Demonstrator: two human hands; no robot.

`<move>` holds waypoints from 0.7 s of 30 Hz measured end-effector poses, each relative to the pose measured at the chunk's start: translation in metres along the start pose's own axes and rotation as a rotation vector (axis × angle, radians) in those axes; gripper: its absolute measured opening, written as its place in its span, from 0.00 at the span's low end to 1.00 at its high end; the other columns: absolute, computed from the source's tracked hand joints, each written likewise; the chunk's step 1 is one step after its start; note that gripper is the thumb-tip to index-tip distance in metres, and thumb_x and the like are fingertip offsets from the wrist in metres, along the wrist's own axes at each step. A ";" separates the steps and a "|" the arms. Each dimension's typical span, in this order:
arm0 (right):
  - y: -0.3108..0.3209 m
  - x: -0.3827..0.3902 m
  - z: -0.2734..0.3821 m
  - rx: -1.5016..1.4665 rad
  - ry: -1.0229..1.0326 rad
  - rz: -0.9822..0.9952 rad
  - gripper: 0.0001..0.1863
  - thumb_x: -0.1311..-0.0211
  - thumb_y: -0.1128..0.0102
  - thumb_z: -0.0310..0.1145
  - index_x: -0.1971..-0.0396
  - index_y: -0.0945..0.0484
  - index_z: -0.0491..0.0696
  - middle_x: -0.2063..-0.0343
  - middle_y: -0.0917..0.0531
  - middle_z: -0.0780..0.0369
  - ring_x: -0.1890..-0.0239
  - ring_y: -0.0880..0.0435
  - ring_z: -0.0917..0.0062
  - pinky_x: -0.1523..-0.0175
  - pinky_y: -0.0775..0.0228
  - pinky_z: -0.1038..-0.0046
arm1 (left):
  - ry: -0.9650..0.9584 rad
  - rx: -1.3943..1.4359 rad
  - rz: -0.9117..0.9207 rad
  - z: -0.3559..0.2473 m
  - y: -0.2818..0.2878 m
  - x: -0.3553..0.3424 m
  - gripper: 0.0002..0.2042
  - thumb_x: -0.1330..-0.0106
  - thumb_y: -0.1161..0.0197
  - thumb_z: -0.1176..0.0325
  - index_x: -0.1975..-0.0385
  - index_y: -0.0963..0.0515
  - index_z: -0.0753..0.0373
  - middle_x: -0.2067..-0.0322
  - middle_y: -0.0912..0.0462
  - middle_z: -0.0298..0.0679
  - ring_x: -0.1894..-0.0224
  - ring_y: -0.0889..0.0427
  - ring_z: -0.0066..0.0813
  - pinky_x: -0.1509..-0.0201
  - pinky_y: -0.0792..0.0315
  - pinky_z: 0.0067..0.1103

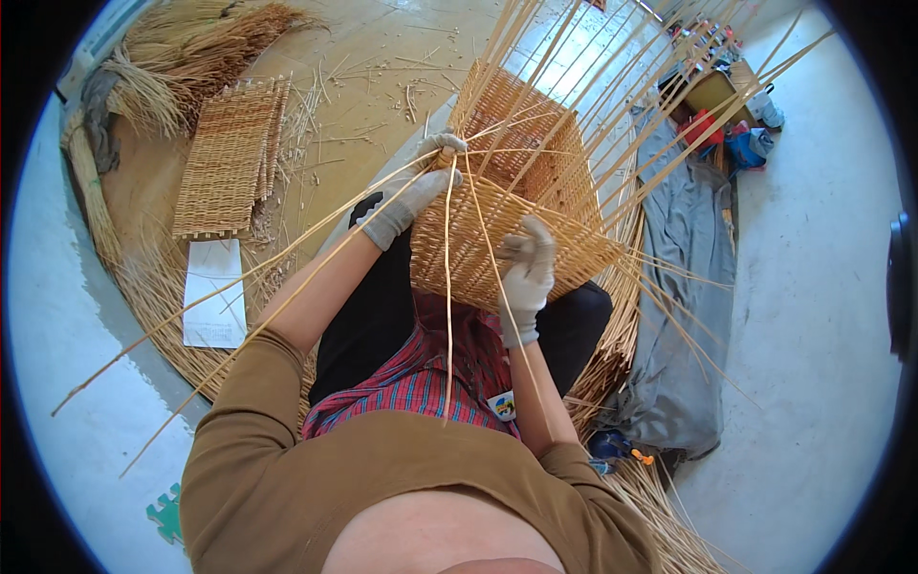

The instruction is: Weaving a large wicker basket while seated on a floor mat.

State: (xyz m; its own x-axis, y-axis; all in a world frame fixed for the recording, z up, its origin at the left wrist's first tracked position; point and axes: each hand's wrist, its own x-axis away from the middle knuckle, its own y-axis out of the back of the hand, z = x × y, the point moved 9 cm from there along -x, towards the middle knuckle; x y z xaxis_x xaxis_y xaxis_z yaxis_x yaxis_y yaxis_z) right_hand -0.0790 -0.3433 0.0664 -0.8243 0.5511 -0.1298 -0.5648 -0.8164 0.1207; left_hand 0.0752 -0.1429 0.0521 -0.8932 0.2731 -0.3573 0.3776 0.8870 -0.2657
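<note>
Woven panels (229, 158) lie leftmost; the gloved left hand (426, 187) has its grip closed on pale strands (448, 297) at a corner of the woven basket (507, 206), set against the person's knees (583, 311); the right hand (529, 273), blurred, is at its near wall, grip impossible to tell.

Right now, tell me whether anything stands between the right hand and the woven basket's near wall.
Nothing visible stands between the right hand and the near wall of the woven basket. A pale strand slants across its wrist, apparently on the camera's side.
</note>
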 end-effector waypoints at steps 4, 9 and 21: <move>-0.056 -0.005 0.108 0.295 0.491 0.137 0.17 0.30 0.54 0.24 0.45 0.23 0.46 0.60 0.13 0.51 0.54 0.13 0.58 0.52 0.20 0.65 | 0.139 -0.025 0.029 -0.008 -0.016 0.014 0.24 0.37 0.32 0.77 0.40 0.27 0.54 0.36 0.28 0.39 0.35 0.29 0.27 0.33 0.32 0.25; -0.118 -0.063 0.056 1.060 0.337 0.562 0.15 0.32 0.53 0.32 0.52 0.20 0.48 0.58 0.13 0.54 0.54 0.13 0.61 0.49 0.21 0.61 | 0.120 -0.130 -0.411 -0.022 -0.005 0.056 0.15 0.36 0.32 0.79 0.53 0.27 0.63 0.52 0.19 0.41 0.50 0.20 0.28 0.44 0.25 0.24; 0.045 -0.028 0.015 -0.299 0.170 -0.130 0.23 0.29 0.45 0.21 0.35 0.32 0.46 0.52 0.16 0.61 0.51 0.17 0.76 0.45 0.23 0.74 | -0.271 -1.178 0.256 -0.054 -0.115 0.062 0.36 0.38 0.31 0.63 0.28 0.37 0.43 0.34 0.32 0.55 0.45 0.20 0.56 0.43 0.23 0.37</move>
State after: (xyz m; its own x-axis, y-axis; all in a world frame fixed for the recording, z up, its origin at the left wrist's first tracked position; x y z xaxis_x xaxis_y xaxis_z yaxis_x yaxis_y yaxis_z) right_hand -0.0824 -0.3928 0.0903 -0.7139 0.6375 -0.2898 -0.6071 -0.7696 -0.1978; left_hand -0.0372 -0.2078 0.1093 -0.6932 0.5269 -0.4918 -0.0419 0.6517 0.7574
